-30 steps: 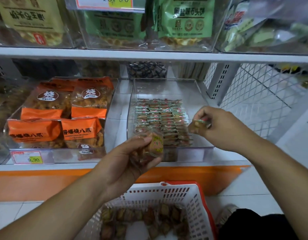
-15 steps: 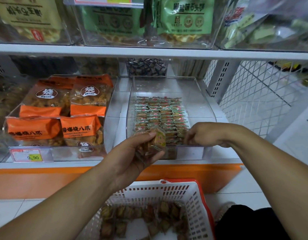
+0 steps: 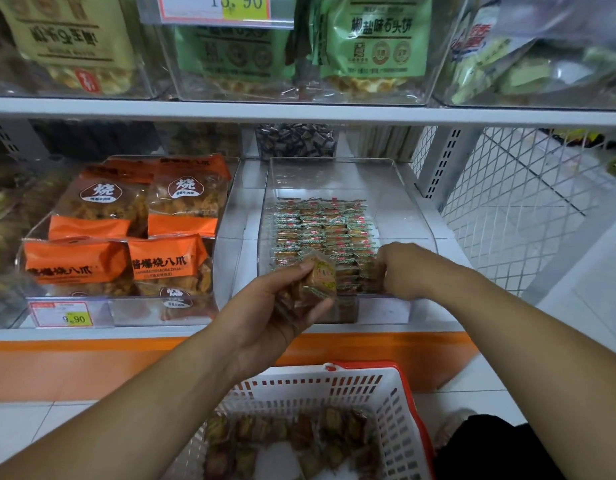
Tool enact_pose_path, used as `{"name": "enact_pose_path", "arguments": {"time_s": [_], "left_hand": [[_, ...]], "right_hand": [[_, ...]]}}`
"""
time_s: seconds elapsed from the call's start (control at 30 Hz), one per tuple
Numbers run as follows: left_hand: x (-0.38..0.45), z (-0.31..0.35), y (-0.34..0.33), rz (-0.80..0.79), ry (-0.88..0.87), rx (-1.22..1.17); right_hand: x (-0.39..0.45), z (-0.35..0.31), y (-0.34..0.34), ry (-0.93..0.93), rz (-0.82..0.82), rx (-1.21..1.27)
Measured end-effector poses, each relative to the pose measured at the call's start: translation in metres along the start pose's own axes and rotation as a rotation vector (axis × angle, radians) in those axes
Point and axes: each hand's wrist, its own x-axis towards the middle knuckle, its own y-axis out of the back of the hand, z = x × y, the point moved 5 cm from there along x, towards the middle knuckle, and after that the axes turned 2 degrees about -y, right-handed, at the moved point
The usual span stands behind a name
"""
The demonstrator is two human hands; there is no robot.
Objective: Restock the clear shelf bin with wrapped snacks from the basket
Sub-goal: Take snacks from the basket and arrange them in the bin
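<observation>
Rows of small wrapped snacks (image 3: 322, 230) with green and red edges lie flat in the clear plastic shelf bin (image 3: 408, 216), which stands on the white lower shelf (image 3: 240, 216). The left hand (image 3: 282, 306) is in front of the bin's front wall, and its fingers (image 3: 301, 271) are curled around a small stack of the same wrapped snacks (image 3: 318, 280), holding it just above the front edge. The right hand (image 3: 408, 271) reaches into the bin at its front right corner, knuckles up, with the fingers bent down among the front packets; whether they pinch a packet I cannot tell, because the fingertips are hidden. Below the hands, a white plastic basket with a red rim (image 3: 396, 410) sits on the floor and contains more wrapped snacks in a loose pile. To the left of the bin, orange snack bags (image 3: 126, 233) fill another clear tray with a price tag (image 3: 62, 315) on its front.
</observation>
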Motion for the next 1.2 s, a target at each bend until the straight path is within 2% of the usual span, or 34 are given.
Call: {"name": "enact_pose_path", "arguments": {"time_s": [0.03,0.1,0.13,0.2,0.23,0.3,0.43,0.63,0.77,0.9,1.03,1.13,1.2], "left_hand": [[0.000,0.001,0.000,-0.005,0.000,-0.007],[-0.001,0.003,0.000,-0.028,-0.005,-0.011],[-0.002,0.004,-0.001,-0.045,-0.008,-0.009],[-0.004,0.005,-0.003,-0.083,-0.007,-0.007],[-0.005,0.005,-0.004,-0.101,-0.007,-0.003],[-0.007,0.006,-0.006,-0.125,-0.011,0.010],[-0.012,0.009,-0.002,-0.124,-0.003,-0.065],[-0.014,0.010,-0.001,-0.160,-0.001,0.001],[-0.012,0.004,-0.001,-0.187,0.024,0.097],[-0.012,0.003,0.000,-0.208,0.000,0.143],[-0.010,0.014,0.002,-0.156,-0.181,0.135],[-0.012,0.026,0.005,-0.072,-0.326,0.112],[-0.015,0.032,0.003,-0.090,-0.370,0.104]], "right_hand": [[-0.006,-0.003,0.008,0.031,0.130,-0.013],[-0.020,-0.012,0.022,0.175,0.326,0.261],[-0.030,-0.020,0.024,0.272,0.287,0.456],[-0.045,-0.038,0.017,0.434,0.072,0.729],[-0.051,-0.045,0.012,0.488,0.022,0.760],[-0.056,-0.049,0.008,0.532,0.032,0.813],[-0.053,-0.032,0.018,0.453,0.103,1.098],[-0.055,-0.038,0.008,0.400,-0.205,1.269],[-0.058,-0.041,0.002,0.394,-0.302,1.137],[-0.060,-0.040,0.004,0.383,-0.259,1.147],[-0.060,-0.043,0.003,0.270,-0.265,1.482],[-0.063,-0.050,-0.002,0.148,-0.429,1.846],[-0.069,-0.060,-0.010,0.091,-0.530,1.889]]}}
